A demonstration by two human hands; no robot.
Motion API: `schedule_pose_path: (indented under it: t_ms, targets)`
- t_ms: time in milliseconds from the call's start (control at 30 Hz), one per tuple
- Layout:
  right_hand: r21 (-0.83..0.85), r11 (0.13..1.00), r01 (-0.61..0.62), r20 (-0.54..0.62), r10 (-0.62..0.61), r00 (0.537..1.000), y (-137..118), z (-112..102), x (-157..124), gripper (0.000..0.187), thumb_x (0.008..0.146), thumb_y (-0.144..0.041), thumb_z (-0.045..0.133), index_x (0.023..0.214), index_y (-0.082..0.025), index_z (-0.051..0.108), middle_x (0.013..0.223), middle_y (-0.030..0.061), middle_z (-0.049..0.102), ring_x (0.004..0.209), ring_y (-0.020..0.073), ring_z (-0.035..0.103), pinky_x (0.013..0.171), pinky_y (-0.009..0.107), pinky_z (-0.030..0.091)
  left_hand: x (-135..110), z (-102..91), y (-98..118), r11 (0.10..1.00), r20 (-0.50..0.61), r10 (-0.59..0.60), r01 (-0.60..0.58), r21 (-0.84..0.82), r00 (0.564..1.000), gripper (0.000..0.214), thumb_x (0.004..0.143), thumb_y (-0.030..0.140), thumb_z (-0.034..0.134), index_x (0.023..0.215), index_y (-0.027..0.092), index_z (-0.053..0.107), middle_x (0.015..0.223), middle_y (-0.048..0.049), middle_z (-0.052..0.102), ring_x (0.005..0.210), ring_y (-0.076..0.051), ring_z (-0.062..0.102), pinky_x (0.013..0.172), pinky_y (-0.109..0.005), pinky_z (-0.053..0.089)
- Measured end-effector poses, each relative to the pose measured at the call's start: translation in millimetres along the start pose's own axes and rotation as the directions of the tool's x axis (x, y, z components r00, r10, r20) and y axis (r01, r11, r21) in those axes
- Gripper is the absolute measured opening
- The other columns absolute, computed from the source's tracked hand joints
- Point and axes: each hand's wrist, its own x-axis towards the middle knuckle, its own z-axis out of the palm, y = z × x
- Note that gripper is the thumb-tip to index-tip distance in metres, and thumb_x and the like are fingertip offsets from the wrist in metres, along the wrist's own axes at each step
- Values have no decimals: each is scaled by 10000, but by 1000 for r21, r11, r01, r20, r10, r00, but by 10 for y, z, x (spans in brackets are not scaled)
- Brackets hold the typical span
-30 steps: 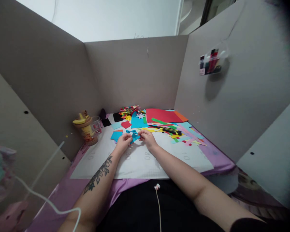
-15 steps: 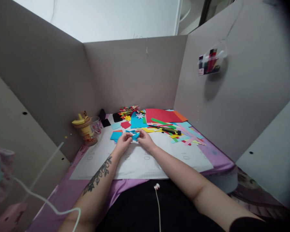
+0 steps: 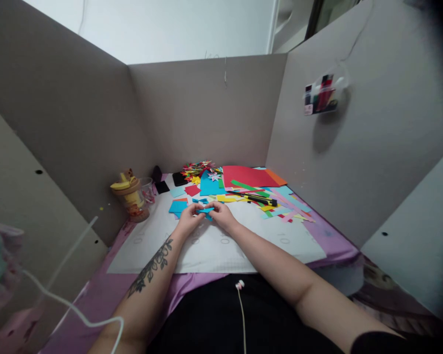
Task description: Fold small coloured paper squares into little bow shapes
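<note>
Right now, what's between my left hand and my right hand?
In the head view, a small piece of blue paper sits between your left hand and your right hand, held by both.

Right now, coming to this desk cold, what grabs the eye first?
Probably the large red paper sheet at the back right of the white mat, with the pile of multicoloured spiky paper stars to its left. Next, the small folded blue paper piece held between the bare left hand and bare right hand, and the slim black-and-yellow cutter in front of the red sheet.
</note>
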Motion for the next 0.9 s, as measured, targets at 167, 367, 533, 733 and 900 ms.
schedule_pose_path:
  t_ms: [167, 367, 533, 733, 900]
  targets:
    - [-85, 995, 44, -19, -46, 999, -9, -4, 7, 117, 664, -250, 564, 732, -161, 599, 647, -26, 562, 612, 114, 503, 585, 226, 400, -5, 29, -23, 998, 17, 21, -22, 53, 1000, 160, 632, 235, 643, 777, 171, 625, 761, -26, 626, 713, -153, 560, 640, -237, 429]
    - [-74, 997, -13, -27, 11, 1000, -31, 23, -20, 198, 708, -339, 552, 625, -181, 465, 533, -57, 444, 504, 93, 433, 487, 210, 362, -20, 34, 11, 1000, -8, -4, 4, 30, 1000, 139, 697, 296, 609, 716, 170, 555, 590, 14, 566, 533, -117, 540, 525, -219, 405]
    - [-39, 998, 46, -43, -48, 998, -43, 46, -27, 172, 638, -248, 595, 719, -194, 453, 619, -58, 464, 537, 98, 478, 517, 216, 406, 4, 13, -19, 982, -43, -133, 126, -142, 990, 238, 682, 355, 636, 719, 173, 488, 539, 37, 551, 497, -111, 556, 492, -203, 408]
    - [9, 999, 46, -60, -45, 997, 3, -9, 13, 101, 621, -183, 531, 722, -184, 523, 647, -40, 512, 564, 103, 516, 526, 212, 391, 15, 14, -99, 969, 46, -190, 194, -154, 981, 261, 692, 382, 635, 744, 167, 496, 529, 15, 592, 448, -99, 535, 448, -188, 387]
    - [110, 990, -93, 4, 93, 996, -40, -16, -2, 133, 622, -218, 576, 741, -163, 600, 612, -14, 576, 572, 128, 561, 549, 236, 423, 14, 0, -104, 953, 58, -214, 222, -208, 975, 266, 677, 370, 652, 748, 156, 511, 540, 4, 611, 459, -99, 546, 463, -189, 396]
